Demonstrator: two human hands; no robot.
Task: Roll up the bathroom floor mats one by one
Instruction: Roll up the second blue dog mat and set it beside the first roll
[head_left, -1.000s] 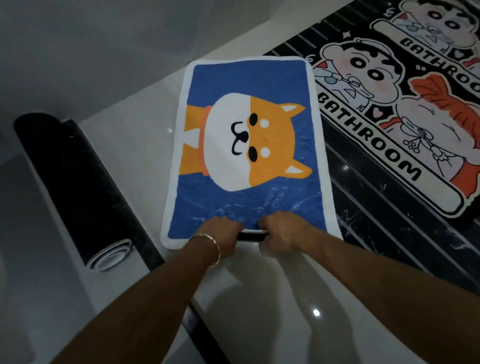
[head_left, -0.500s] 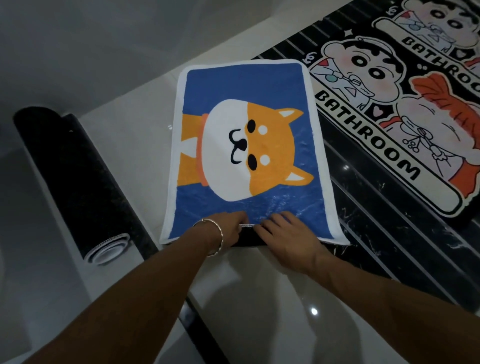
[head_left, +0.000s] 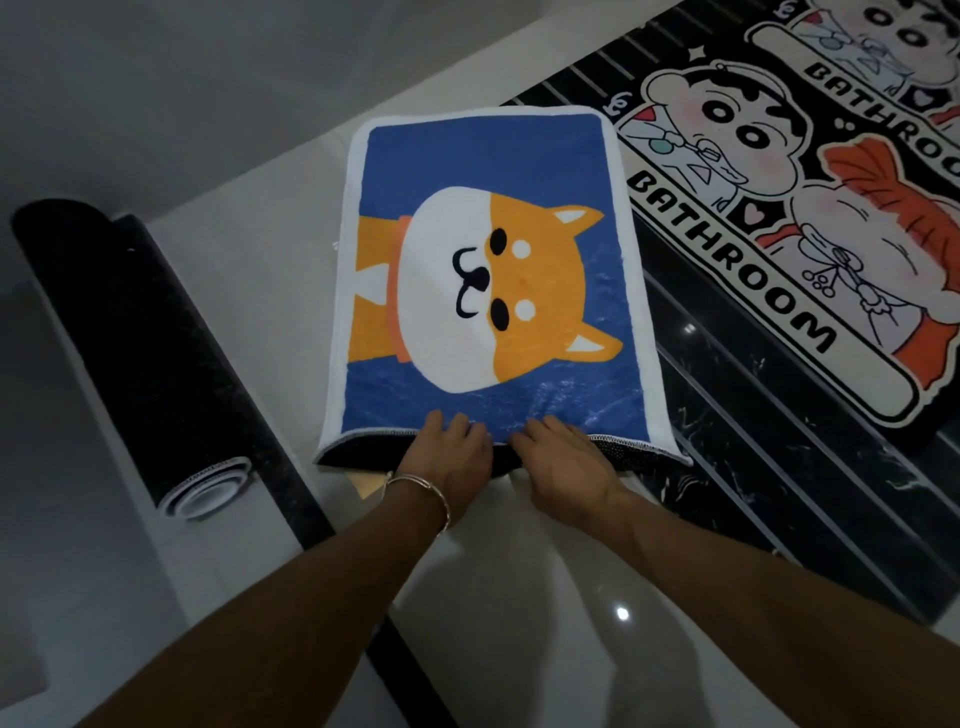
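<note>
A blue mat (head_left: 483, 161) with an orange and white dog face lies flat on the pale floor. Its near edge is folded over, so a strip of black underside shows. My left hand (head_left: 449, 457) and my right hand (head_left: 558, 457) lie side by side on that fold, fingers stretched forward and pressing it down. A bracelet sits on my left wrist. At the left lies a black mat (head_left: 135, 353) rolled into a tube. A cartoon mat (head_left: 810, 218) printed with BATHROOM lies flat at the right.
Black marble strips (head_left: 769, 457) with pale lines run diagonally under the cartoon mat and to the right of the dog mat. A thin black strip (head_left: 291, 499) runs between the rolled mat and my left arm. Glossy white floor (head_left: 545, 623) lies below my hands.
My hands went from gripping the mat's near edge with curled fingers to pressing flat on it. The near edge has turned over and its black underside now shows wider.
</note>
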